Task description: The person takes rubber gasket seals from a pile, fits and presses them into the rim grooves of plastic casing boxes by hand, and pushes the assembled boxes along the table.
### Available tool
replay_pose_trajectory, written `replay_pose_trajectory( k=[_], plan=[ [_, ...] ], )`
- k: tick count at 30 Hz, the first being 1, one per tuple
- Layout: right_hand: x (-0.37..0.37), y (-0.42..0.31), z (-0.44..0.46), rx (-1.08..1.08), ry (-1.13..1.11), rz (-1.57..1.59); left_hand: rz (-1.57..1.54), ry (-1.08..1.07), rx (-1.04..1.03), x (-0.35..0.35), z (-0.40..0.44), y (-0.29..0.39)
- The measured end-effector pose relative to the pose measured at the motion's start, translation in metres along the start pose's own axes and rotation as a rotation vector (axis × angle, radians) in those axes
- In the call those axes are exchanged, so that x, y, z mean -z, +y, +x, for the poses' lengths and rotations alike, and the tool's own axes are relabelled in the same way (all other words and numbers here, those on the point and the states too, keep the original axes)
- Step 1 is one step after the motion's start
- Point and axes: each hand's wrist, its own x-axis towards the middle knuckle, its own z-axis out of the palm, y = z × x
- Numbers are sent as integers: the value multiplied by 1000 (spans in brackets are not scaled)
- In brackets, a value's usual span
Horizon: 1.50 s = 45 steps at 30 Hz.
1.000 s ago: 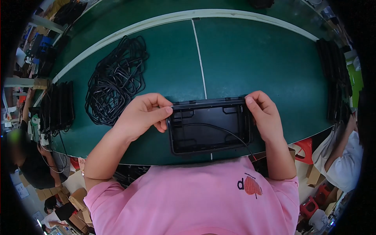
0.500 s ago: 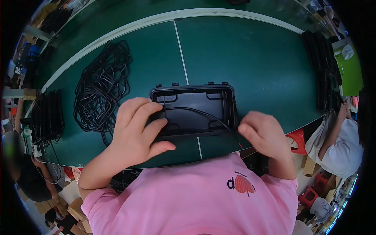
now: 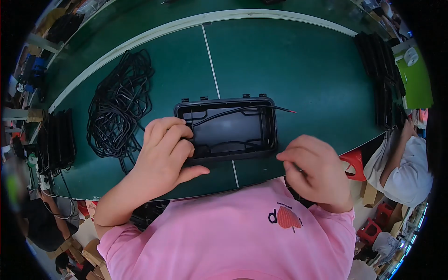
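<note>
A black rectangular plastic box (image 3: 228, 128) lies open side up in front of me, hinge tabs along its far edge. My left hand (image 3: 165, 144) is closed over the box's left wall, fingertips inside, thumb stretched along the near side. From under those fingers a black cable (image 3: 224, 113) runs across the box and over the right rim, ending in a red wire tip (image 3: 292, 111). A dark arc, perhaps another cable, shows along the near inner wall. My right hand (image 3: 312, 170) is at the near right corner, fingers curled; what they hold, if anything, cannot be made out.
A tangled heap of black cable (image 3: 119, 107) lies left of the box on the green table (image 3: 298, 56). Stacks of black parts stand at the left (image 3: 56, 137) and right (image 3: 382, 79) ends. A person in white (image 3: 408, 168) is at the right, near a red stool (image 3: 354, 164).
The cable inside the box has swung toward the far side, its red tip now past the right rim. My right hand has shifted slightly. The left hand stays at the box wall.
</note>
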Motion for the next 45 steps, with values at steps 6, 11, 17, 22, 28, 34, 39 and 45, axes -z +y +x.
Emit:
replay_pose_trajectory(
  k=[6,11,17,22,28,34,39,45],
  plan=[
    [-22,19,2,-160,199,-296,-77,-38,41,5,-8,-4],
    [-29,21,10,-8,46,-241,-163,-2,27,8,0,-7],
    [-28,37,3,78,113,-165,-220,42,28,7,-10,-10],
    [-33,46,-4,195,166,-170,-97,42,-49,7,-21,-11],
    [-38,50,-8,253,160,-158,-11,38,-137,8,-23,-18],
    [-32,43,0,201,146,-163,57,42,-55,16,-13,-20],
    [-40,52,-4,198,137,-144,5,-2,-53,15,-13,-28],
    [-51,55,-12,233,229,-167,11,60,-91,9,-21,-29]
  ],
)
